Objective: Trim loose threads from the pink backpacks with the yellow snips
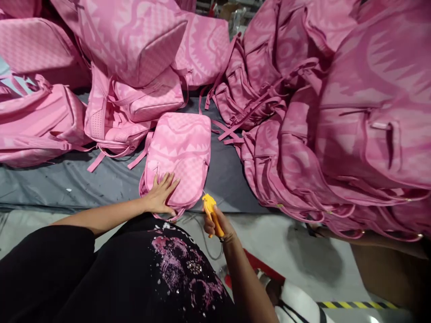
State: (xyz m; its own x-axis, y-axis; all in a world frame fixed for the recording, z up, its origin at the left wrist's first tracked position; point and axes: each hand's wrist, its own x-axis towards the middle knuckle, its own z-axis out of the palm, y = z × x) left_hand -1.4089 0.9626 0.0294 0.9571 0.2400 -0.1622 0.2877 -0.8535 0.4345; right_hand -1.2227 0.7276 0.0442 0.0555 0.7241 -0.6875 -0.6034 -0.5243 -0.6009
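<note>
A small pink patterned backpack [183,152] lies flat at the front edge of the grey-covered table. My left hand [161,195] rests on its lower left part, fingers spread over the fabric. In my right hand [213,220], just off the bag's lower right corner, is a yellow air blow gun [209,204]. My fingers wrap round its handle, and the thin nozzle points toward the bag's edge. A thin grey hose hangs below that hand.
Larger pink backpacks are heaped on the right [363,125] and at the back left [131,40]. An upturned one with loose straps [114,125] sits just left of the small bag. Grey table cover [229,175] shows between the piles. Yellow-black tape [357,305] marks the floor.
</note>
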